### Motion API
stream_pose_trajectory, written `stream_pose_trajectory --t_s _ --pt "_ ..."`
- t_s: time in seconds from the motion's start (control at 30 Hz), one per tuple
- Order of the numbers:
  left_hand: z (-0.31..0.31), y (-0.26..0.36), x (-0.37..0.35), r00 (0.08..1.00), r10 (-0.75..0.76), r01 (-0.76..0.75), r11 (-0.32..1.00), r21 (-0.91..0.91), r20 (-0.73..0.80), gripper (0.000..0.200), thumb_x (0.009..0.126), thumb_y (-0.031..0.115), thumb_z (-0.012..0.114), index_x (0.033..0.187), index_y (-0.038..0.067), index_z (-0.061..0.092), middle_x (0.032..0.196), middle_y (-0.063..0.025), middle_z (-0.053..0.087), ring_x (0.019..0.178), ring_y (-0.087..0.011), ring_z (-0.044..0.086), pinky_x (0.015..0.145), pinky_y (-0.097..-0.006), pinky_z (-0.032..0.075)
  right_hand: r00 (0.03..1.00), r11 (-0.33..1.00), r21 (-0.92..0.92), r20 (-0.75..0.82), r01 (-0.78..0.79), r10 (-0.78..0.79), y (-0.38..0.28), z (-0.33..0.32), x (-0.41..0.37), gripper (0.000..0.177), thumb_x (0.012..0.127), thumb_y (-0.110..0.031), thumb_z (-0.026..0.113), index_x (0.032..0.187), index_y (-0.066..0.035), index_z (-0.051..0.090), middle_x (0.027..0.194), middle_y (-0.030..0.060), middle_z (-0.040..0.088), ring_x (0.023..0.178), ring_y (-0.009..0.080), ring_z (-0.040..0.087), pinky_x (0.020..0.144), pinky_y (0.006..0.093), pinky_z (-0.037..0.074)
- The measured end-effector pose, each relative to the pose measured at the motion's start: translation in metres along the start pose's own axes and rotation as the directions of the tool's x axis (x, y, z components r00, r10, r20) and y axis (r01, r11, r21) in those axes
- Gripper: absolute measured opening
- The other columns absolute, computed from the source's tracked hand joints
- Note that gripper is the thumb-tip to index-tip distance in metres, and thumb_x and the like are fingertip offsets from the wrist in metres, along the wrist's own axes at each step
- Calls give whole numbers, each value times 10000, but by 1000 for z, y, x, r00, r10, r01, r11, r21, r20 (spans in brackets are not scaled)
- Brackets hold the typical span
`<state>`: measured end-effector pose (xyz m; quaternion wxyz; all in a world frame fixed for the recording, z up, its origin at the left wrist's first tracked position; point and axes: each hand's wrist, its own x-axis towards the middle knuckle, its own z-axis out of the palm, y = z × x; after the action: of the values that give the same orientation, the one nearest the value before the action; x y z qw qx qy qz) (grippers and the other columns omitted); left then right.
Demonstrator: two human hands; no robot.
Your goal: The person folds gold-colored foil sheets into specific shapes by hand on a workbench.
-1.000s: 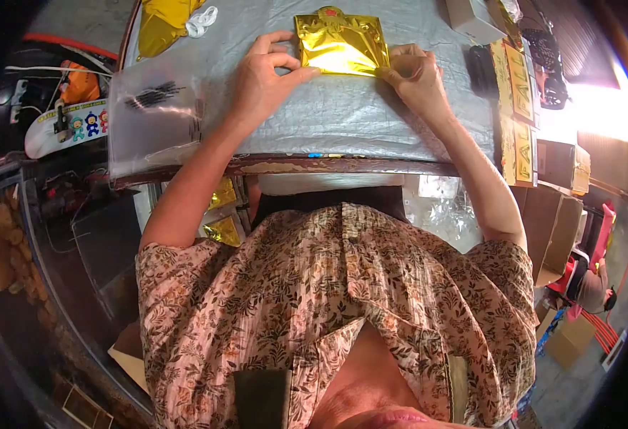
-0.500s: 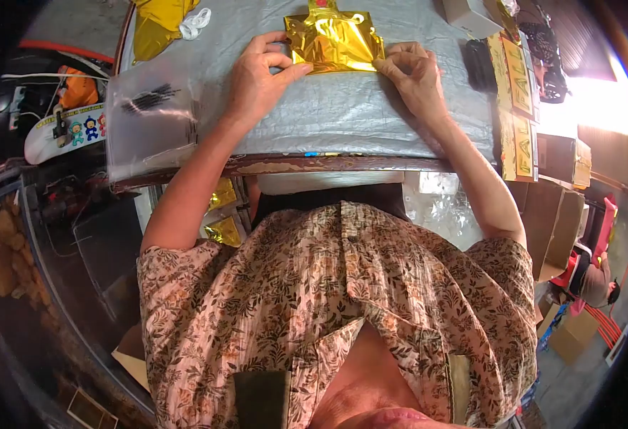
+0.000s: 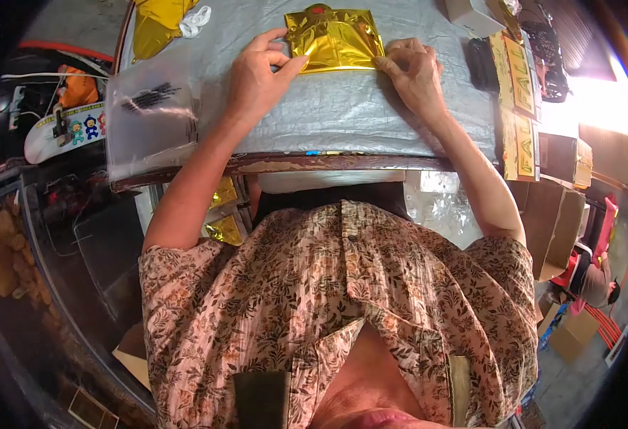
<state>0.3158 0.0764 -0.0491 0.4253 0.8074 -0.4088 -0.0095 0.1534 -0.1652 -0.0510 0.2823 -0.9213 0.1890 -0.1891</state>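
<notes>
A shiny gold foil piece [image 3: 335, 39] lies on the grey-covered table [image 3: 314, 118], with a small red spot at its far edge. My left hand [image 3: 262, 71] pinches its near left corner between thumb and fingers. At the near right corner, my right hand [image 3: 413, 70] has the foil between thumb and bent fingers.
Left on the table are a gold bag [image 3: 158, 27], a white bundle [image 3: 195, 23] and a clear plastic sheet [image 3: 149, 121] with dark thin pieces. Yellow lettered boxes [image 3: 520, 107] line the right edge. Cardboard boxes [image 3: 553, 222] and another person [image 3: 594, 277] are at far right.
The gold foil lies flatter and smoother, and its far end has folded down or toward me, with the red spot lower. Both hands keep nearly the same places at its corners.
</notes>
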Motion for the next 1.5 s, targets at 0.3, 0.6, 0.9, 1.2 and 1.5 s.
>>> stream_pose_trajectory --t_s 0.3,0.6,0.9,1.2,1.5 --pt "4 -3 3 994 108 -107 989 100 0 253 802 230 820 725 11 717 1355 -203 645 1165 -366 644 952 -440 518 998 998 -52 39 -38 40 -7 -2 2 262 859 -296 800 903 -41 759 1114 30 692 1149 293 529 1073 492 317" --pt "5 24 25 809 506 -584 748 316 298 442 1015 308 627 1417 128 585 1590 -41 470 1445 -279 454 1170 -588 233 998 998 -52 44 -38 40 -9 -4 2 248 867 -290 791 934 -51 774 1137 29 693 1162 294 539 1065 487 329" --pt "18 4 32 808 394 -562 740 369 438 557 1104 418 391 1590 146 399 1657 -39 374 1561 -220 268 1249 -575 100 997 996 -84 73 -11 17 -9 -11 5 275 889 -330 779 944 -61 778 1169 26 684 1170 292 540 1064 476 330" --pt "20 0 31 804 406 -571 731 373 435 555 1103 431 389 1577 146 420 1647 -31 390 1556 -226 277 1257 -550 110 997 977 -205 -51 52 -64 -8 -6 7 348 891 -408 778 904 -62 740 1079 49 658 1111 288 542 1000 476 348" --pt "18 4 30 811 392 -554 752 356 435 567 1100 444 388 1569 127 429 1642 -26 399 1551 -225 282 1263 -533 93 989 989 -73 -70 125 -130 -17 -12 22 188 907 -206 771 948 -33 711 1028 100 662 905 265 628 816 385 501"
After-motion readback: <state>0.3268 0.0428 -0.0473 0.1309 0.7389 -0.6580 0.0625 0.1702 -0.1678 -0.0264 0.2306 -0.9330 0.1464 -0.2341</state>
